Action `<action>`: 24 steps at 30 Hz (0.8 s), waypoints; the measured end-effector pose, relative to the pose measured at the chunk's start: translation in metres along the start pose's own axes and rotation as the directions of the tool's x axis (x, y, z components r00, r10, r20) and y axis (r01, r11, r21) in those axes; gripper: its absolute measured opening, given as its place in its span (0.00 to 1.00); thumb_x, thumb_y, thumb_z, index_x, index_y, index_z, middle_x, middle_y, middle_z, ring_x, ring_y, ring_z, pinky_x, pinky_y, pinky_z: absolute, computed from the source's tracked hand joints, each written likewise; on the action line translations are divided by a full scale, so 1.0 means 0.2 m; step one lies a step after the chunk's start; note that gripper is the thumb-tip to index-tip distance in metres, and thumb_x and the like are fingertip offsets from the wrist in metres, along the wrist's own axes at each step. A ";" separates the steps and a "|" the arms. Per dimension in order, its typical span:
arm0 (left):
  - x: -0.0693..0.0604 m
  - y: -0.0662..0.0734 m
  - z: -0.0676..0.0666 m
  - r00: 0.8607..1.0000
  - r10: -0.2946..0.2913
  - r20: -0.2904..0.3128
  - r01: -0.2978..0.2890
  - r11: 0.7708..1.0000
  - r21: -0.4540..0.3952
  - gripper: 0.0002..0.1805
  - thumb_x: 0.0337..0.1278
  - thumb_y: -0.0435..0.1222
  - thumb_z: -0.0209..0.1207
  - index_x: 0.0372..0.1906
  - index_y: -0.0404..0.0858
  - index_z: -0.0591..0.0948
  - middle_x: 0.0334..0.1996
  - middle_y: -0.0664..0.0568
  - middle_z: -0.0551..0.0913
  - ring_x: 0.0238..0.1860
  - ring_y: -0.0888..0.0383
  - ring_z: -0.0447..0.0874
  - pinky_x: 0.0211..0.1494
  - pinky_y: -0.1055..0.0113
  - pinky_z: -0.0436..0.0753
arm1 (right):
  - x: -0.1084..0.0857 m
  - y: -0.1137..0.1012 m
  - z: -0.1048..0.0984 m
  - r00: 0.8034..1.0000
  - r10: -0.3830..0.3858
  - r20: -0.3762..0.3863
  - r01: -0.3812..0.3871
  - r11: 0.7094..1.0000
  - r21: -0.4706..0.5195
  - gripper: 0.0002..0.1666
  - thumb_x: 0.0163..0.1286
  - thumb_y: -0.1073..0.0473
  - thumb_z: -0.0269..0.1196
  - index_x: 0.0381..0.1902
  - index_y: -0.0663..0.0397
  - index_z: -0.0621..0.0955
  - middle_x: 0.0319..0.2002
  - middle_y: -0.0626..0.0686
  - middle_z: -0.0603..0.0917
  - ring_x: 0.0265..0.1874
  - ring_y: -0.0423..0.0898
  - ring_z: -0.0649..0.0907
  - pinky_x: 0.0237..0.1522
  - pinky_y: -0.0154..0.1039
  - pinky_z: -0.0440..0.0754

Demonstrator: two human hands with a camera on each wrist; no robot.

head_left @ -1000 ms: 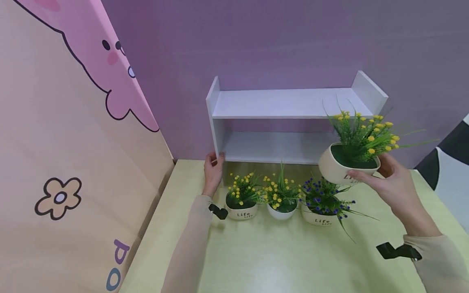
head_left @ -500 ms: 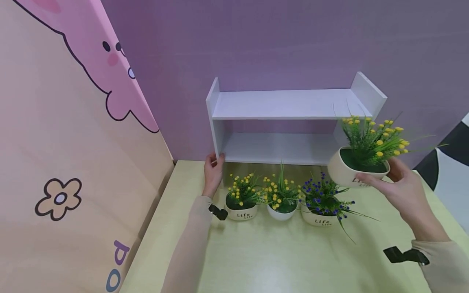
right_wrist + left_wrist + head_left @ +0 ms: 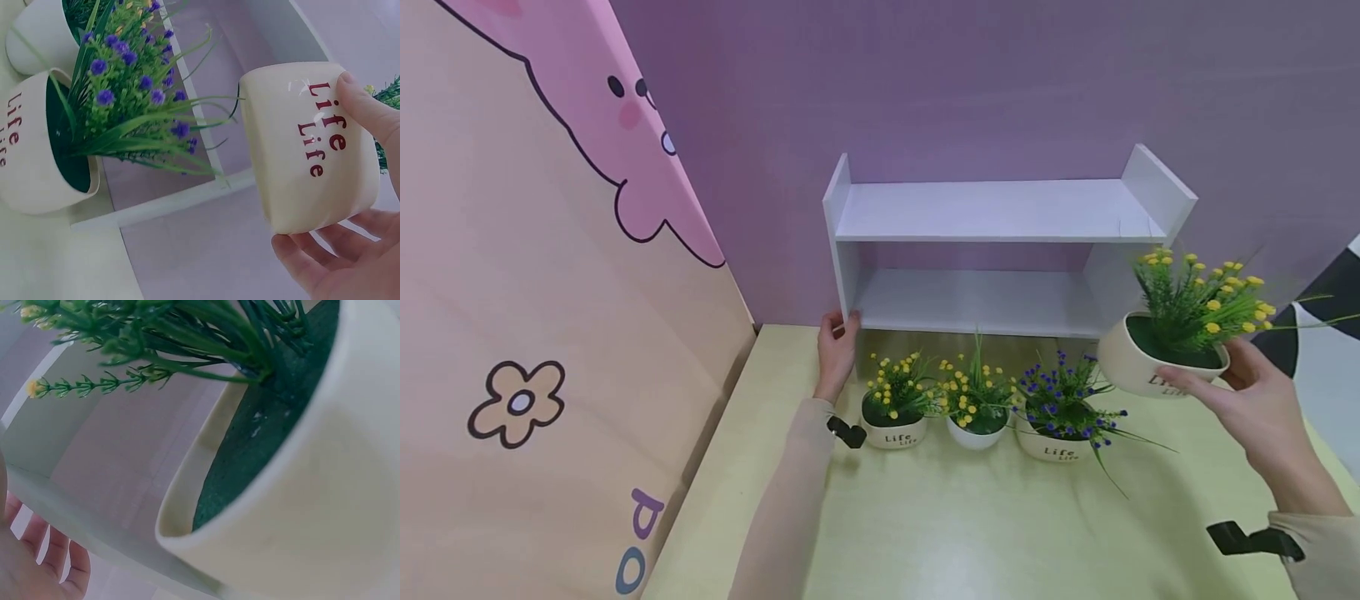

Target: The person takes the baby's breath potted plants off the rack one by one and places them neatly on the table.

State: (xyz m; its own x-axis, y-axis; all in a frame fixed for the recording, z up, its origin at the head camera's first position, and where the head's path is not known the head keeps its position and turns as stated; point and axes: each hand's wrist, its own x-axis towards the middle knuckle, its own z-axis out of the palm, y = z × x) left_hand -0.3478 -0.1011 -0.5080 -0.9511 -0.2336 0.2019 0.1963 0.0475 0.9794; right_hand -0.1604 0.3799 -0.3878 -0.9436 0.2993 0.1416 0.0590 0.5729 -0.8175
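Observation:
At the right in the head view, my right hand (image 3: 1262, 408) holds a cream flowerpot (image 3: 1153, 367) of yellow flowers above the table. In the right wrist view its thumb lies on the side marked "Life", and the fingers support it underneath. My left hand (image 3: 837, 357) grips the lower left side panel of a white two-tier shelf (image 3: 958, 212). Three more flowerpots stand in a row before the shelf: a cream yellow-flowered pot (image 3: 897, 435), a white yellow-flowered pot (image 3: 976, 437) and a cream blue-purple-flowered pot (image 3: 1052, 447). A nearby pot (image 3: 325, 506) fills much of the left wrist view.
The shelf stands at the back of a pale yellow table (image 3: 925, 525), against a purple wall (image 3: 985, 83). On the left is a wall panel (image 3: 550, 292) with cartoon drawings. A white and black object (image 3: 1326, 367), partly visible, stands beyond the table's right side.
My right hand has moved right and slightly down with the yellow-flowered pot, away from the blue-purple-flowered one. My left hand stays on the shelf's side panel.

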 end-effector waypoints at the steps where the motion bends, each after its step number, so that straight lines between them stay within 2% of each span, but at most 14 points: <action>1: 0.00 0.00 0.00 1.000 -0.002 0.002 0.002 1.000 0.000 0.24 0.78 0.49 0.59 0.63 0.35 0.76 0.59 0.39 0.79 0.58 0.45 0.81 0.59 0.53 0.81 | 0.00 0.01 0.00 1.000 0.010 0.004 -0.010 1.000 0.004 0.27 0.73 0.46 0.72 0.64 0.26 0.73 0.57 0.39 0.77 0.58 0.37 0.76 0.47 0.28 0.69; 2: 0.00 0.00 0.00 1.000 -0.005 0.004 0.005 1.000 0.001 0.24 0.78 0.49 0.59 0.64 0.35 0.76 0.59 0.39 0.79 0.58 0.45 0.81 0.59 0.53 0.81 | -0.01 0.03 0.00 1.000 0.022 0.013 -0.022 1.000 0.006 0.38 0.74 0.45 0.70 0.76 0.24 0.67 0.74 0.43 0.72 0.70 0.41 0.73 0.62 0.29 0.71; 3: 0.00 0.00 0.00 1.000 -0.008 0.006 0.008 1.000 0.003 0.25 0.78 0.49 0.59 0.64 0.35 0.76 0.59 0.39 0.79 0.59 0.45 0.81 0.60 0.52 0.81 | -0.01 0.04 0.00 0.999 0.035 0.018 -0.035 0.999 0.002 0.47 0.75 0.45 0.70 0.84 0.26 0.59 0.84 0.45 0.60 0.78 0.43 0.67 0.72 0.33 0.67; 4: -0.01 0.00 0.00 1.000 -0.009 0.005 0.009 1.000 0.003 0.25 0.78 0.49 0.59 0.64 0.35 0.76 0.59 0.39 0.79 0.59 0.44 0.81 0.60 0.52 0.81 | -0.02 0.05 0.00 0.999 0.047 0.024 -0.047 0.999 0.000 0.54 0.76 0.45 0.68 0.87 0.29 0.50 0.88 0.44 0.48 0.84 0.46 0.59 0.81 0.40 0.59; 5: -0.01 0.00 0.00 1.000 -0.010 0.005 0.010 1.000 0.003 0.25 0.78 0.49 0.59 0.64 0.35 0.76 0.60 0.39 0.79 0.59 0.44 0.81 0.60 0.52 0.81 | -0.02 0.06 0.00 0.998 0.060 0.032 -0.060 0.998 -0.003 0.58 0.76 0.44 0.68 0.88 0.33 0.43 0.87 0.43 0.39 0.87 0.49 0.51 0.85 0.48 0.51; 7: -0.01 0.00 0.00 1.000 -0.010 0.002 0.010 1.000 0.004 0.24 0.78 0.48 0.59 0.64 0.35 0.76 0.59 0.38 0.79 0.59 0.44 0.81 0.60 0.52 0.81 | -0.02 0.08 -0.01 0.997 0.067 0.030 -0.067 0.998 0.000 0.58 0.76 0.44 0.67 0.88 0.35 0.43 0.88 0.47 0.39 0.87 0.53 0.50 0.86 0.55 0.50; 13: -0.01 0.01 0.00 1.000 0.002 0.002 -0.002 1.000 0.002 0.25 0.78 0.48 0.59 0.64 0.33 0.75 0.59 0.37 0.79 0.58 0.43 0.81 0.58 0.55 0.81 | -0.04 0.13 -0.03 0.995 0.083 0.047 -0.082 0.997 -0.009 0.60 0.76 0.44 0.67 0.87 0.33 0.39 0.87 0.47 0.36 0.87 0.56 0.47 0.86 0.56 0.46; 15: -0.01 0.00 0.00 1.000 0.001 0.000 -0.001 1.000 0.006 0.24 0.78 0.48 0.59 0.63 0.33 0.75 0.59 0.37 0.79 0.58 0.44 0.81 0.57 0.56 0.81 | -0.05 0.14 -0.04 0.995 0.084 0.050 -0.084 0.996 -0.020 0.60 0.76 0.44 0.67 0.87 0.32 0.39 0.87 0.48 0.36 0.87 0.53 0.47 0.86 0.52 0.47; 16: -0.01 0.00 0.00 1.000 0.000 -0.002 0.000 1.000 0.008 0.24 0.78 0.48 0.59 0.63 0.33 0.76 0.59 0.38 0.79 0.58 0.44 0.81 0.57 0.56 0.81 | -0.05 0.14 -0.04 0.995 0.083 0.052 -0.082 0.996 -0.026 0.60 0.76 0.44 0.67 0.87 0.31 0.39 0.87 0.47 0.36 0.87 0.51 0.48 0.86 0.49 0.48; 17: -0.01 0.00 0.00 1.000 -0.001 -0.003 0.001 1.000 0.010 0.24 0.78 0.48 0.59 0.63 0.34 0.76 0.59 0.38 0.79 0.58 0.44 0.81 0.57 0.56 0.81 | -0.05 0.15 -0.05 0.996 0.077 0.049 -0.075 0.997 -0.031 0.59 0.76 0.44 0.68 0.87 0.29 0.42 0.87 0.44 0.40 0.86 0.45 0.52 0.84 0.40 0.54; 19: 0.00 0.00 0.00 1.000 -0.003 -0.005 0.003 1.000 0.010 0.25 0.78 0.48 0.59 0.63 0.34 0.76 0.59 0.38 0.79 0.58 0.44 0.81 0.57 0.57 0.80 | -0.05 0.17 -0.05 0.998 0.064 0.029 -0.063 0.997 -0.040 0.51 0.74 0.44 0.70 0.84 0.21 0.54 0.84 0.41 0.58 0.76 0.35 0.66 0.69 0.27 0.65; 21: 0.00 0.00 0.00 1.000 -0.002 -0.005 0.002 1.000 0.010 0.25 0.78 0.49 0.59 0.63 0.34 0.76 0.59 0.38 0.79 0.58 0.45 0.81 0.57 0.56 0.81 | -0.05 0.18 -0.05 0.998 0.059 0.019 -0.058 0.997 -0.051 0.49 0.73 0.44 0.71 0.83 0.21 0.57 0.80 0.35 0.61 0.66 0.27 0.68 0.54 0.21 0.66; 23: 0.00 0.00 0.00 1.000 0.002 -0.003 -0.002 1.000 0.010 0.25 0.78 0.49 0.59 0.63 0.34 0.75 0.59 0.38 0.79 0.58 0.45 0.80 0.57 0.56 0.80 | -0.04 0.20 -0.06 0.998 0.059 0.013 -0.059 0.997 -0.054 0.49 0.73 0.44 0.71 0.82 0.23 0.58 0.79 0.37 0.62 0.57 0.23 0.67 0.44 0.20 0.63; 24: 0.00 0.00 0.00 1.000 0.003 -0.003 -0.003 1.000 0.009 0.25 0.78 0.49 0.59 0.63 0.34 0.75 0.59 0.38 0.79 0.58 0.45 0.80 0.57 0.56 0.80 | -0.04 0.20 -0.06 0.998 0.065 0.015 -0.064 0.996 -0.055 0.51 0.73 0.44 0.71 0.84 0.23 0.56 0.83 0.42 0.60 0.60 0.22 0.66 0.45 0.20 0.63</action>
State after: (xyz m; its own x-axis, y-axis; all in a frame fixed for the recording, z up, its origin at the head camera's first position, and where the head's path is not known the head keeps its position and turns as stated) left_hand -0.3481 -0.1012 -0.5074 -0.9499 -0.2363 0.2047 0.1969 0.0565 0.9788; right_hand -0.1467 0.4097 -0.4161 -0.9425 0.3245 0.0802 0.1370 0.5940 -0.7927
